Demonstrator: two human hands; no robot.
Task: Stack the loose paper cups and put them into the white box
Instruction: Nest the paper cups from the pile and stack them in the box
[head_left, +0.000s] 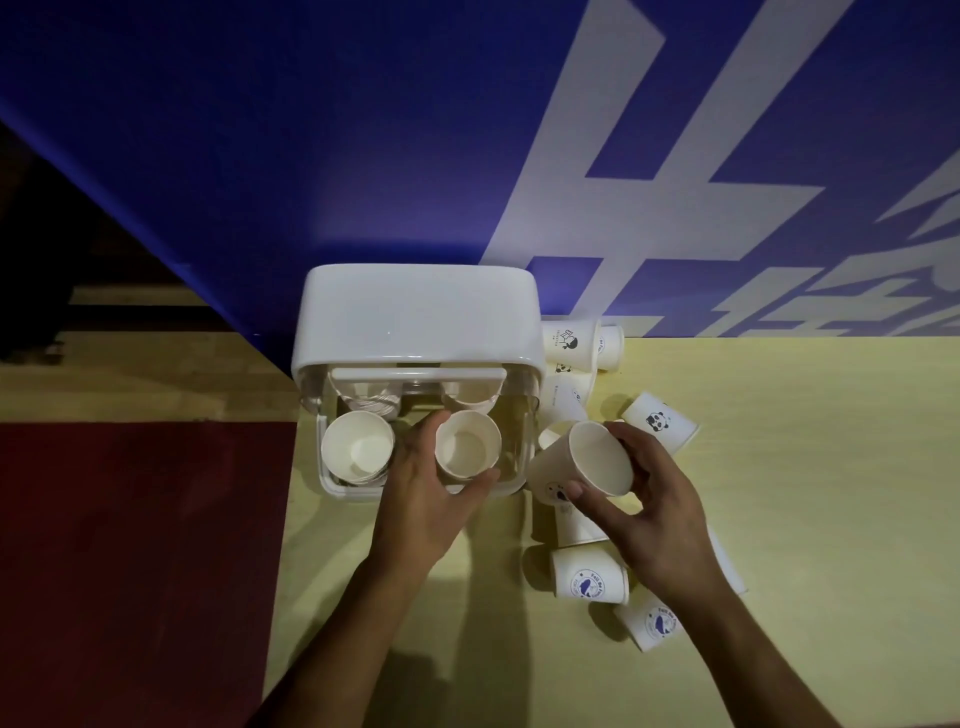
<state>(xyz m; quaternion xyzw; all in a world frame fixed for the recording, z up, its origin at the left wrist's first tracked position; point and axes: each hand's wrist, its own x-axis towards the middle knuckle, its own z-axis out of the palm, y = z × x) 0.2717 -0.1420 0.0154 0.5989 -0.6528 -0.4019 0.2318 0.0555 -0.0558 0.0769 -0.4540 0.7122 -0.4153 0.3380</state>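
Observation:
The white box (415, 317) stands on the table with its lid raised at the back. Inside it a stack of cups (357, 451) stands at the front left, and more cups show at the back. My left hand (426, 499) grips an upright paper cup (467, 451) at the box's front right, thumb and fingers curled round it. My right hand (649, 509) holds a tilted paper cup (587, 462) just right of the box, its mouth facing me. Several loose printed cups lie on the table, such as a panda cup (661, 420) and a blue-logo cup (589, 582).
The pale wooden table (831, 467) ends at a left edge near the box, with a dark red floor (130, 545) below. A blue wall with white lettering (363, 130) rises right behind the box. More cups (582, 340) lie between box and wall.

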